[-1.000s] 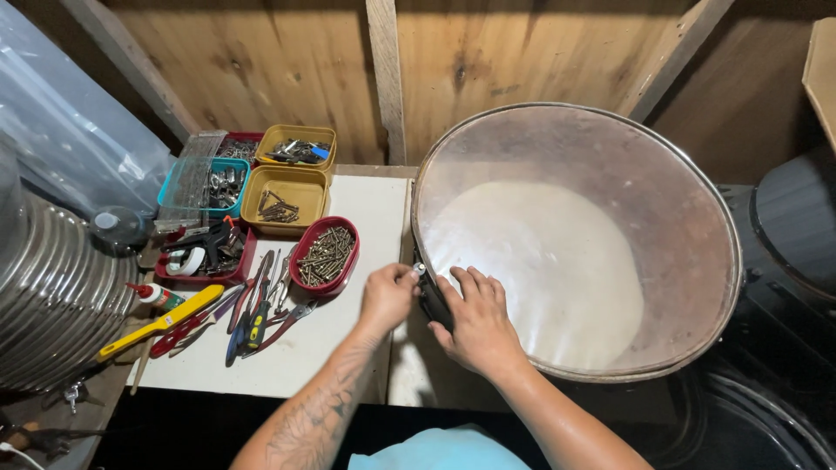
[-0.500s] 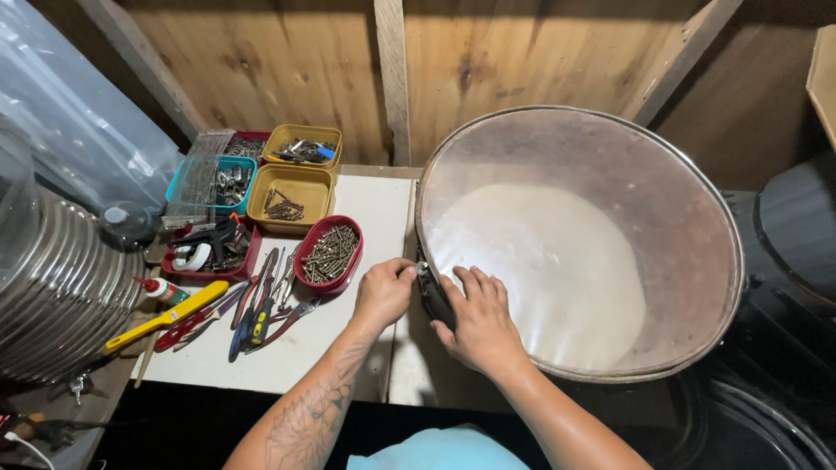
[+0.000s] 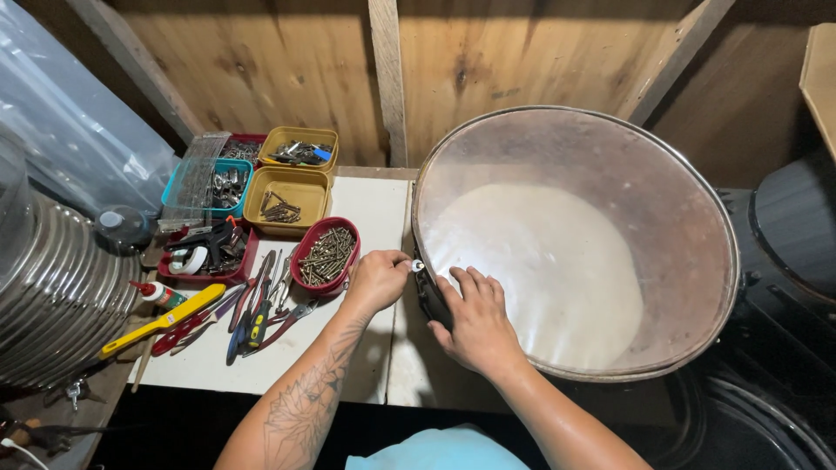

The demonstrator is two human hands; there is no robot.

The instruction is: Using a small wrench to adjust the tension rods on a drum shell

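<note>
Red screw tray (image 3: 324, 257) & tools (image 3: 252, 309) crowd left; white board (image 3: 366, 209) btwn open.

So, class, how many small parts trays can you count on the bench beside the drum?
5: two yellow trays, back and front; a teal tray left of them; a red oval tray of screws nearest the left hand; a red tray further left. Another red one behind may be hidden.

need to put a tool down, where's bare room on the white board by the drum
Bare patches: the white board behind the red screw tray, up to the yellow trays, and its near strip under the left hand. Crowded: the loose hand tools and trays on the left. The right hand rests on the drum.
</note>
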